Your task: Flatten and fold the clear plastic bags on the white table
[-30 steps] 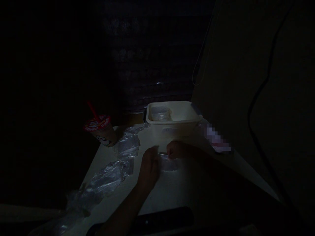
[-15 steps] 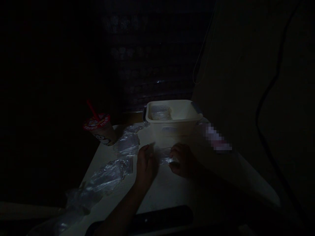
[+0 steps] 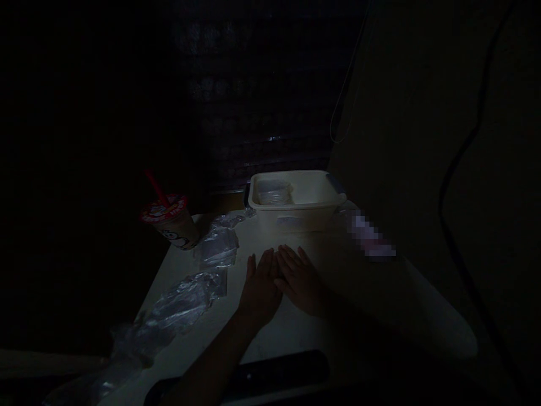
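My left hand lies flat, palm down, near the middle of the white table. Beside it, with fingertips meeting or slightly overlapping, my right hand is also flat with its thumb apart. Whatever is under the palms is hidden; the clear plastic packet seen there earlier no longer shows. Just beyond the fingers stands a cream plastic bin, with a stack of clear plastic packets at its left end. Left of my hands lie crumpled clear plastic bags and another clear bag.
A drink cup with a red lid and red straw stands at the table's left edge. A blurred-out item lies to the right of the bin. Near me is a long black object. A dark cable hangs at the right.
Both hands have gone from curled fingers around a clear plastic packet to flat palms side by side. My right hand moved left, and the packet is out of sight.
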`<state>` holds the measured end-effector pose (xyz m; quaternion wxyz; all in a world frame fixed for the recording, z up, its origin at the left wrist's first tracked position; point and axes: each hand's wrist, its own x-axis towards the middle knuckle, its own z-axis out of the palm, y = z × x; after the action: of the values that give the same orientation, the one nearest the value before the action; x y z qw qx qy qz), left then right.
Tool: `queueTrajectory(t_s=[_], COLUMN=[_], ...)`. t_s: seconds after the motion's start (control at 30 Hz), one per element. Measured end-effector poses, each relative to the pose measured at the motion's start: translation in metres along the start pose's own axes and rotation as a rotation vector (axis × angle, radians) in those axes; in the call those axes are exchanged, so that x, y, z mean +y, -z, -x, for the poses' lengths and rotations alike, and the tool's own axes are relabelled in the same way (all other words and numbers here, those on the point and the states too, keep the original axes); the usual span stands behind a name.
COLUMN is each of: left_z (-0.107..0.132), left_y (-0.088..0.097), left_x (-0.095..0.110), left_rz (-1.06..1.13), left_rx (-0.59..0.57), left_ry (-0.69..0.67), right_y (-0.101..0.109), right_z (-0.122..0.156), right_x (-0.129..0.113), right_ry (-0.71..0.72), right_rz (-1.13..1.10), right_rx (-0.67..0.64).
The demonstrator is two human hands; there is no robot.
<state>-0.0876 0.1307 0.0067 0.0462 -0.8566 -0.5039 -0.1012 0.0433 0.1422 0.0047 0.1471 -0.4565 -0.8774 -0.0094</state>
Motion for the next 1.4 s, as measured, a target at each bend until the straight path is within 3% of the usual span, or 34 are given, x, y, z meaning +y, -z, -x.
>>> queueTrajectory(t_s=[0.77, 1.4], left_z=[-0.0012, 0.0014], left_y=[0.0024, 0.0004], left_x=[0.0006, 0.0004], left_rz=[-0.037, -0.044], left_rx=[-0.090, -0.057], left_ry=[0.020, 0.018], right_y=[0.0044, 0.0016], right_z=[0.0006, 0.0003], right_x=[-0.0034, -0.0017], right_ry=[-0.016, -0.026], right_rz=[0.031, 0.005], right_rx=[-0.008, -0.017])
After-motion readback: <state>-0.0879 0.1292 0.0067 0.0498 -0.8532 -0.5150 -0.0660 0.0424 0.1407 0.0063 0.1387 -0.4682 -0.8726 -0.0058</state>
